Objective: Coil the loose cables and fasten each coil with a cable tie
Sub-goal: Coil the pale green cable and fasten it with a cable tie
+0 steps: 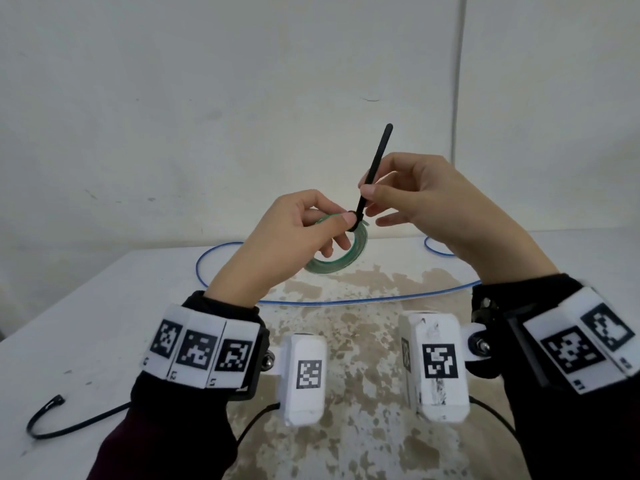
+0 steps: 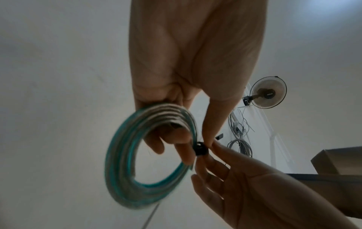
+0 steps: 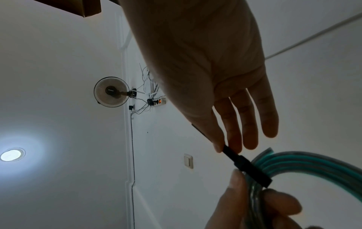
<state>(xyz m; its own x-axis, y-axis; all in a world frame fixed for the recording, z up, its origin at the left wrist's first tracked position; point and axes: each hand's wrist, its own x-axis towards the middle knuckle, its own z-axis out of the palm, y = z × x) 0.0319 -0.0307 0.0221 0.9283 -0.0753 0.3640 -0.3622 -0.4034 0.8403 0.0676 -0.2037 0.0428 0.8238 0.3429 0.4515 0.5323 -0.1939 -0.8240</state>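
A green coiled cable (image 1: pixel 346 258) hangs in the air above the table, held at its top by my left hand (image 1: pixel 332 223), thumb and fingers pinching the coil. A black cable tie (image 1: pixel 374 168) is looped round the coil, and its long tail points up and to the right. My right hand (image 1: pixel 370 195) pinches that tail between thumb and forefinger just above the tie's head. The left wrist view shows the coil (image 2: pixel 125 155) and the tie head (image 2: pixel 200 149). In the right wrist view the black tie (image 3: pixel 246 165) wraps the green strands (image 3: pixel 305 162).
A loose blue cable (image 1: pixel 311 301) lies in a wide loop across the white table (image 1: pixel 86 306), behind and under my hands. A second black cable tie (image 1: pixel 52 420) lies curved near the front left. The middle of the tabletop is worn brown.
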